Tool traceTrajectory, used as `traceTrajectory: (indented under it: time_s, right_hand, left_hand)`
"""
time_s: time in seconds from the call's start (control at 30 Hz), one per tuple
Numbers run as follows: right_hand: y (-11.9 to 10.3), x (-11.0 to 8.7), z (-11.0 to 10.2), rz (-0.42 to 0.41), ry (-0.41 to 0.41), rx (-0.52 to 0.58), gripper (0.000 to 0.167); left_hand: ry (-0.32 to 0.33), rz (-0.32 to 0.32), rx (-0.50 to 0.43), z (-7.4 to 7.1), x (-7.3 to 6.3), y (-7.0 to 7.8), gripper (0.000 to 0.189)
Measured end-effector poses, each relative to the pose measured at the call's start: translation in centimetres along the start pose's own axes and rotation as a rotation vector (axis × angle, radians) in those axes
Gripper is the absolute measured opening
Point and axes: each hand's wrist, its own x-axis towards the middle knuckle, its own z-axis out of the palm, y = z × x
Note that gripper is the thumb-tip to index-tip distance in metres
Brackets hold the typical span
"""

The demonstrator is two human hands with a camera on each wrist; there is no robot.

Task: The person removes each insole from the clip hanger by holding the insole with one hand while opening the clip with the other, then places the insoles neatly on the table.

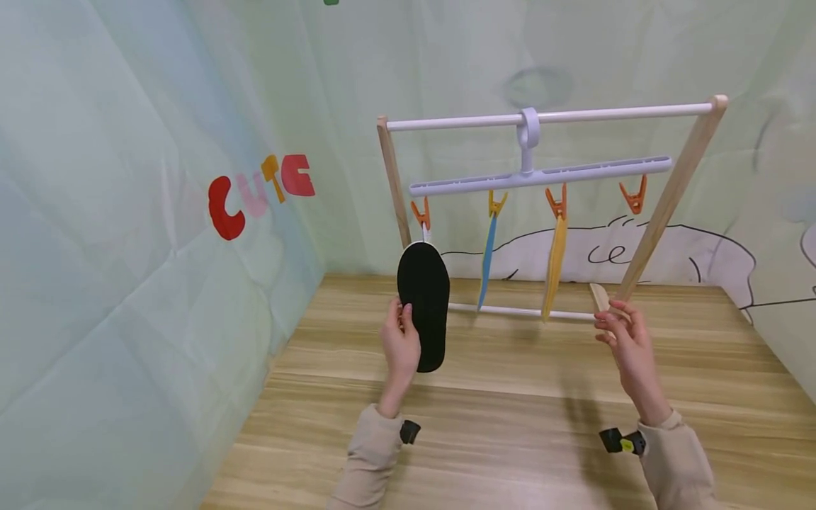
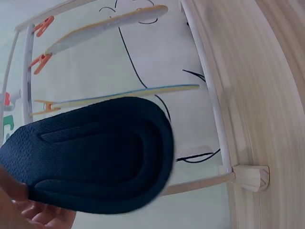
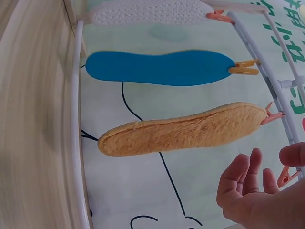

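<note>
My left hand (image 1: 400, 343) pinches a black insole (image 1: 428, 304) by its left edge, thumb on the near face, holding it upright. In the left wrist view the insole (image 2: 100, 155) shows a molded heel. My right hand (image 1: 630, 347) holds nothing, its fingers loosely bent, near the rack's wooden foot (image 1: 599, 296). Several insoles hang from clips on a lavender hanger (image 1: 535, 177): a blue insole (image 3: 162, 67), a tan fleecy insole (image 3: 186, 131) and a white textured insole (image 3: 152, 12), mostly hidden behind the black one in the head view. The rightmost orange clip (image 1: 634, 195) has nothing in it.
The hanger hooks over the white top rod (image 1: 625, 113) of a rack with wooden side posts (image 1: 676, 191). The rack stands at the back of the wood-grain table (image 1: 510, 425). A printed cloth (image 1: 127, 248) surrounds the table's left and back.
</note>
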Motion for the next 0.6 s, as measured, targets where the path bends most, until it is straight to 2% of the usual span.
traceTrajectory:
  time_s: [0.33,0.6]
  right_hand:
    - [0.8,-0.8,-0.1,0.055,-0.013,-0.035,0.019]
    - [1.4,-1.1,-0.1,0.063,-0.023,-0.041,0.017]
  left_hand:
    - [0.030,-0.087,0.049,-1.4,0.6,-0.9,0.016]
    - [0.032,-0.134,0.064,-2.3,1.0,-1.4,0.025]
